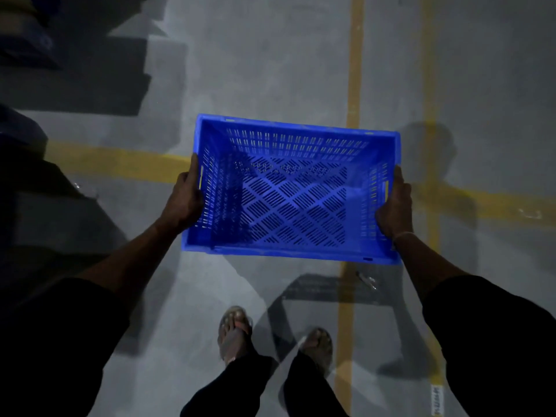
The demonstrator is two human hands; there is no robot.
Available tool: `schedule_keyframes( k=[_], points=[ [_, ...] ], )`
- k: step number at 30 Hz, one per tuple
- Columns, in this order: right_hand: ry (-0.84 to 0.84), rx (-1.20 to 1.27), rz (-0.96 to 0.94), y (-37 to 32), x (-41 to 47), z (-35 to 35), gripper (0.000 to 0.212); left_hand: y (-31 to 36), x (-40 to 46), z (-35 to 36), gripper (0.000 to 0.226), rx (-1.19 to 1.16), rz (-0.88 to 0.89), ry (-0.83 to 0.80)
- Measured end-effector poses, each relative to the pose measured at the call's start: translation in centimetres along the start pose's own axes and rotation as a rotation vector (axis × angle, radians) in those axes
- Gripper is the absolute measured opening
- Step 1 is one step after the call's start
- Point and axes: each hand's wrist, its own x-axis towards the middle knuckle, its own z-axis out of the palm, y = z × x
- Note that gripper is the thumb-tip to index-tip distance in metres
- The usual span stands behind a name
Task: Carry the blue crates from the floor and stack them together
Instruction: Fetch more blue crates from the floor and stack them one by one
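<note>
I see the blue crate (293, 191) at frame centre, held above the grey floor (255, 70). My left hand (185, 200) grips its left end wall, my right hand (394, 206) its right, fingers curled over the rims.

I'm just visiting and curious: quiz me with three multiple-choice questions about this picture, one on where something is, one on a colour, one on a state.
1. Where is the blue crate?
A. resting on the floor
B. held in the air above the floor
C. on top of another crate

2. What colour are the painted lines on the floor?
A. white
B. red
C. yellow

3. What is inside the crate?
A. nothing
B. bottles
C. a folded cloth

Answers:
1 B: the left hand and right hand grip its two short ends, and its shadow falls on the floor below.
2 C: the crossing stripes are yellow.
3 A: its slotted bottom shows bare.
</note>
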Motion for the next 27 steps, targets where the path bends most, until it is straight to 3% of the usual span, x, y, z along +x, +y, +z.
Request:
schedule_keyframes(
  k=[4, 10, 13, 15, 18, 20, 22, 24, 27],
  points=[
    [-0.052, 0.005, 0.022, 0.1, 0.2, -0.4, 0.098, -3.7, 1.2, 0.4, 0.073, -0.038, -0.075, -0.097],
    [-0.149, -0.044, 0.027, -0.4, -1.2, -1.4, 0.099, 3.8, -2.4, -1.2, 0.058, -0.098, 0.026, -0.186],
    [-0.164, -0.076, -0.029, -0.1, -1.6, -1.7, 0.100, 1.9, -1.2, -1.0, 0.066, -0.134, -0.048, -0.171],
    [-0.139, -0.096, -0.058, 0.1, -2.0, -1.4, 0.097, -0.1, -0.5, -0.3, 0.065, -0.071, -0.050, -0.117],
    [-0.047, -0.157, -0.075, 0.2, -1.8, -0.3, 0.098, 1.9, -1.7, 1.1, 0.030, 0.026, -0.065, 0.073],
    [-0.015, -0.200, -0.092, 0.9, -1.2, 0.4, 0.102, 3.2, -2.0, 2.3, 0.019, 0.053, -0.088, 0.194],
    [-0.017, -0.225, -0.111, 1.7, -0.6, 1.0, 0.104, 2.4, -1.9, 3.1, 0.040, 0.152, -0.010, 0.249],
    [-0.040, -0.203, -0.125, 1.9, -0.6, 0.8, 0.102, 0.4, -1.9, 3.0, 0.069, 0.303, 0.033, 0.189],
    [-0.046, -0.185, -0.127, 1.3, -1.7, 0.2, 0.094, 0.3, -2.7, 2.7, 0.083, 0.412, -0.024, 0.147]
  ],
)
